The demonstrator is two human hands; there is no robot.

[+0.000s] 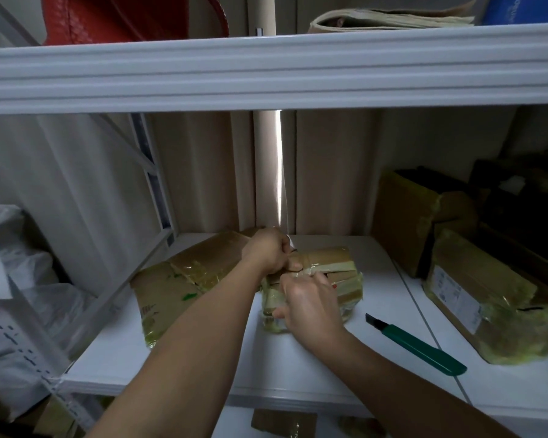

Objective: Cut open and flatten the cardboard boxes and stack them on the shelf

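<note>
Forearms: two, bare, reaching in from the bottom edge and meeting over the middle of the shelf.
Shelf board: one white board [203,368] carries all the work; a seam line runs across it on the right.
Right hand: the right hand [310,308] lies on the near end of the small box, fingers curled over its taped top, thumb against the near left side; it grips the box.
Small box: one small cardboard box [332,263], wrapped in clear and yellowish tape, sits mid-shelf between the two hands, not yet flattened.
Left hand: the left hand [268,252] is closed tight at the far left corner of the same box, pinching what looks like a strip of tape or a flap edge; which one is unclear.
Knife: one green-handled utility knife [419,346] lies flat on the shelf just right of the box, blade tip toward it, touched by neither hand.
Flattened cardboard: one flattened piece [171,286] lies left of the box, partly under the left forearm.
Taped boxes, right: two, one labelled [475,295] nearer, one [405,219] behind it against the wall.
White bags: a heap [16,263] at far left, count unclear.
Upper shelf: one white rail [266,71]; above it a red bag [124,17] and a folded paper bundle [389,18].
</note>
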